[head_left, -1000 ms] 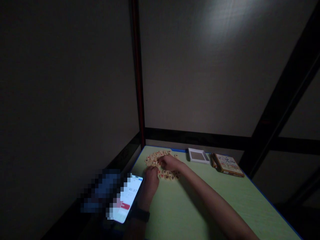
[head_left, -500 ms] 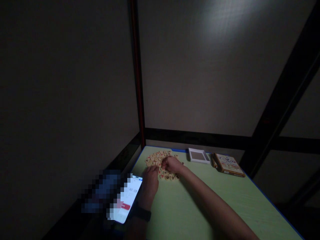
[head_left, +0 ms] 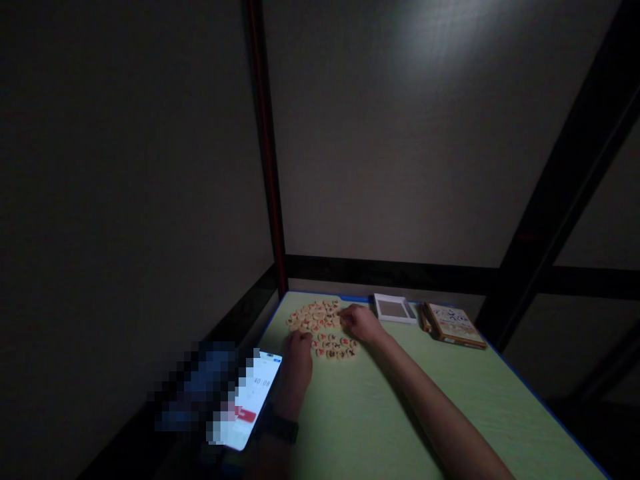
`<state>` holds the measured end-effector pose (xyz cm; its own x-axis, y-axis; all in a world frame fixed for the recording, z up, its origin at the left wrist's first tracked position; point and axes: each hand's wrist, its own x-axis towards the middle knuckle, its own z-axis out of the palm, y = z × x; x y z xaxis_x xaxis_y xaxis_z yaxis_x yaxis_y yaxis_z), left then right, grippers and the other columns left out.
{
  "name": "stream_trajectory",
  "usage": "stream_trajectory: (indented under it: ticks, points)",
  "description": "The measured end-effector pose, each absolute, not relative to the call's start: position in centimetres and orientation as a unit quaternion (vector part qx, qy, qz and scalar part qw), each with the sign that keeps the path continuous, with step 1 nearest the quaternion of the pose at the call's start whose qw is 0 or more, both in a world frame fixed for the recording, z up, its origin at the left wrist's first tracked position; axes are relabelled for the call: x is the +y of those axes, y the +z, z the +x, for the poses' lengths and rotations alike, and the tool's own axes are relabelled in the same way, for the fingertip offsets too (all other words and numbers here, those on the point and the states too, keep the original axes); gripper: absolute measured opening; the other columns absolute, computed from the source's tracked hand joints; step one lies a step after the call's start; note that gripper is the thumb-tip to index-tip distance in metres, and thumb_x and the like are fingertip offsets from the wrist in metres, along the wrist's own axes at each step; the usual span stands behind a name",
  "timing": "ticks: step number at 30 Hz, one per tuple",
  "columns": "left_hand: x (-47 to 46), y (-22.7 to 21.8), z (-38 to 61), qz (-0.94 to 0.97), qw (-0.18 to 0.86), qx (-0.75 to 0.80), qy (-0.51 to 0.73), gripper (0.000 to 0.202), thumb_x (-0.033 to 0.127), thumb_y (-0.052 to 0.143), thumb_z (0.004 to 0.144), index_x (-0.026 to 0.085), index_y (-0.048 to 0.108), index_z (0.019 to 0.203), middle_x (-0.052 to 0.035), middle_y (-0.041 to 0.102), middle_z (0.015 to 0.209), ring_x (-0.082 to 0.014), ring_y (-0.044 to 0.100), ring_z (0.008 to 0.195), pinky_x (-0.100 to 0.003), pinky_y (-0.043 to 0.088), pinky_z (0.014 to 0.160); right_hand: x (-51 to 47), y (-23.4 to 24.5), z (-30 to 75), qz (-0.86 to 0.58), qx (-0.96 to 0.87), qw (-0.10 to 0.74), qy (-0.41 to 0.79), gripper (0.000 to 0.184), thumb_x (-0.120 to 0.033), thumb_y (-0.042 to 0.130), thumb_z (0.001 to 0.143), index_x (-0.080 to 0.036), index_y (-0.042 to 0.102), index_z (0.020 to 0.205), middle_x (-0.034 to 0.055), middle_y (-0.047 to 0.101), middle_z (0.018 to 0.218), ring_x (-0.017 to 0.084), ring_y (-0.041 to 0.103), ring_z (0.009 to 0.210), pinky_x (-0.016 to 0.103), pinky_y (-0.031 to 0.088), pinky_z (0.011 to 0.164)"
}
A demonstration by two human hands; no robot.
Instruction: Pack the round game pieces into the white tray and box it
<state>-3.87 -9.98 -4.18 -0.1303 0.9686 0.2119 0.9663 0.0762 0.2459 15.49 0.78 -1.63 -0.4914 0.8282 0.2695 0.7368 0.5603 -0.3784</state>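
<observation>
Dim grey walls close in around a green counter (head_left: 380,413) with a blue edge, and a dark red post (head_left: 265,167) stands at its far left corner. Near that corner lies a loose spread of small pale round pieces (head_left: 317,315) marked in red and black, most flat on the counter and touching one another. My left hand (head_left: 299,357) rests palm down on the counter at the near edge of the spread, its fingertips among the nearest pieces. The fingers are loosely curled, and the light is too low for me to tell whether they pinch a piece. A dark wristband (head_left: 283,430) sits on that wrist. My right hand (head_left: 361,325) lies at the right side of the spread, knuckles up and fingers bent toward the pieces. I cannot tell whether it grasps one or only touches them. Just left of my left forearm a lit phone (head_left: 253,400) lies at the counter's edge, its screen showing digits and a red button. Beyond my right hand, near the far edge, sits a shallow white tray (head_left: 395,309), and just to its right lies a flat brown box (head_left: 454,325) with a printed lid.
</observation>
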Motion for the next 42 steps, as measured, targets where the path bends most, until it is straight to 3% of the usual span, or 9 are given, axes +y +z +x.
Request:
stream_trajectory:
  ticks: [2,5,11,19,25,30,35,38,42]
  points:
    - [-9.8,-4.0,-3.9,0.644,0.022,0.744,0.177,0.038,0.001,0.044,0.09,0.015,0.068,0.116,-0.0129,0.065,0.114,-0.0221,0.06,0.109,-0.03,0.044,0.093,0.3,-1.8,14.7,-0.445,-0.866,0.205,0.104,0.03,-0.014,0.059,0.083,-0.019,0.076,0.106,0.0096,0.073,0.11,0.021,0.065,0.101,0.025,0.044,0.084]
    - [-9.8,-3.7,-3.8,0.624,0.05,0.752,0.205,0.038,0.002,0.039,0.093,0.012,0.063,0.12,-0.0148,0.068,0.112,-0.0203,0.063,0.107,-0.028,0.044,0.092,-0.2,-1.9,13.8,-0.433,-0.876,0.188,0.098,0.027,-0.019,0.06,0.086,-0.02,0.075,0.108,0.0102,0.071,0.112,0.022,0.063,0.107,0.026,0.044,0.088]
    - [-9.9,-3.7,-3.7,0.628,0.043,0.757,0.177,0.032,0.0,0.04,0.089,0.013,0.067,0.1,-0.0122,0.069,0.102,-0.0201,0.064,0.101,-0.028,0.044,0.087,-0.6,-2.0,13.0,-0.44,-0.874,0.184,0.093,0.026,-0.017,0.054,0.091,-0.017,0.075,0.107,0.0131,0.071,0.112,0.024,0.061,0.11,0.028,0.042,0.092]
    - [-9.8,-4.7,-3.9,0.639,0.016,0.748,0.18,0.035,-0.002,0.043,0.085,0.013,0.068,0.104,-0.0137,0.065,0.111,-0.0212,0.061,0.106,-0.029,0.043,0.092,-0.4,-1.4,13.0,-0.462,-0.848,0.223,0.136,0.024,-0.017,0.057,0.088,-0.018,0.073,0.105,0.0068,0.077,0.095,0.018,0.068,0.085,0.023,0.044,0.076]
    - [-9.5,-5.1,-3.8,0.65,0.004,0.735,0.193,0.034,-0.001,0.041,0.086,0.013,0.069,0.099,-0.0123,0.067,0.106,-0.0206,0.061,0.103,-0.03,0.043,0.091,-0.5,-2.5,12.5,-0.454,-0.849,0.218,0.16,0.017,-0.017,0.062,0.084,-0.021,0.079,0.083,0.0036,0.078,0.084,0.018,0.069,0.081,0.022,0.044,0.075]
    - [-9.6,-5.0,-3.7,0.655,0.0,0.724,0.216,0.031,0.008,0.038,0.092,0.014,0.069,0.096,-0.0117,0.067,0.101,-0.0207,0.061,0.099,-0.031,0.044,0.09,0.4,-2.2,13.6,-0.464,-0.842,0.231,0.153,0.024,-0.024,0.056,0.092,-0.02,0.079,0.09,0.0048,0.078,0.084,0.018,0.069,0.081,0.023,0.045,0.074]
    - [-9.7,-5.2,-3.5,0.655,-0.015,0.708,0.265,0.029,0.024,0.043,0.096,0.015,0.07,0.094,-0.0109,0.068,0.098,-0.0218,0.062,0.096,-0.031,0.046,0.09,2.1,-1.5,16.2,-0.521,-0.812,0.233,0.12,0.026,-0.014,0.052,0.09,-0.015,0.078,0.094,0.0095,0.077,0.085,0.02,0.068,0.078,0.024,0.042,0.067]
    - [-9.8,-5.2,-3.4,0.658,-0.006,0.704,0.266,0.032,0.038,0.051,0.095,0.014,0.071,0.101,-0.0129,0.069,0.103,-0.0242,0.062,0.1,-0.033,0.046,0.093,2.4,-1.7,16.9,-0.529,-0.812,0.224,0.104,0.022,-0.014,0.055,0.087,-0.016,0.077,0.093,0.0114,0.076,0.093,0.021,0.068,0.084,0.025,0.042,0.07]
    - [-10.0,-4.9,-3.2,0.653,0.018,0.716,0.246,0.038,0.044,0.061,0.088,0.013,0.07,0.109,-0.0135,0.068,0.111,-0.0258,0.061,0.107,-0.033,0.045,0.096,2.0,-2.2,16.3,-0.505,-0.831,0.214,0.09,0.021,-0.019,0.058,0.088,-0.018,0.076,0.099,0.0117,0.074,0.106,0.023,0.065,0.097,0.026,0.042,0.08]
